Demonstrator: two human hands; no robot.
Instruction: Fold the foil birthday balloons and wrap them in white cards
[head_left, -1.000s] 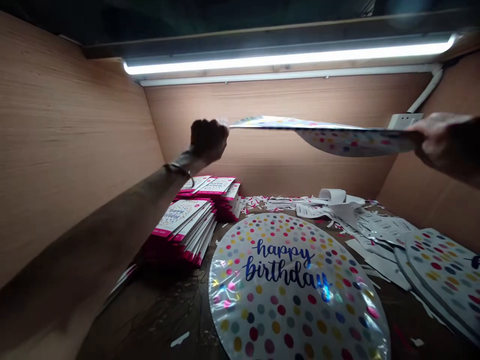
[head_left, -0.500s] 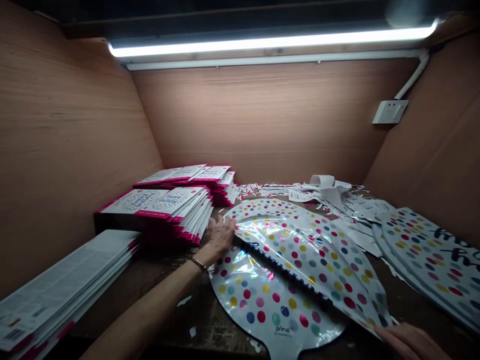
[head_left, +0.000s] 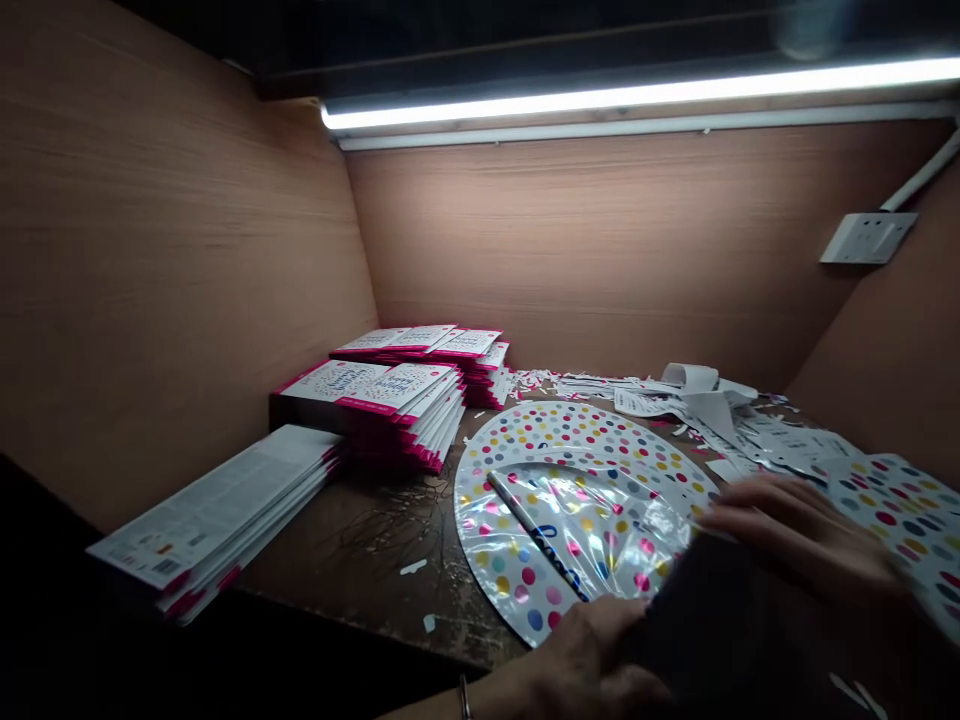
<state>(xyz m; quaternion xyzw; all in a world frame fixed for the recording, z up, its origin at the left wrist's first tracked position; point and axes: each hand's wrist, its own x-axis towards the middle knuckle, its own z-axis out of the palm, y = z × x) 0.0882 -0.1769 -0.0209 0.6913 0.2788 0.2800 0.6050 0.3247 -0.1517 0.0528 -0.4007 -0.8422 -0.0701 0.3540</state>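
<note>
A round foil balloon (head_left: 577,440) with coloured dots lies flat on the dark table, with its near part folded over along a crease so that the shiny side faces up. My right hand (head_left: 802,535) rests on its right edge with the fingers stretched out flat. My left hand (head_left: 592,655), a bracelet on the wrist, sits at the balloon's near edge. Its fingers are lost in the dark patch between the two hands.
Two stacks of pink-edged cards (head_left: 390,400) stand at the back left, and a lower stack (head_left: 217,510) lies near the front left edge. Paper strips and scraps (head_left: 697,400) litter the back right. More dotted balloons (head_left: 907,510) lie at the right. Wooden walls enclose three sides.
The balloon held up between both hands has come down onto the table and been folded over. Both hands have drawn back to its near and right edges. The view has swung left.
</note>
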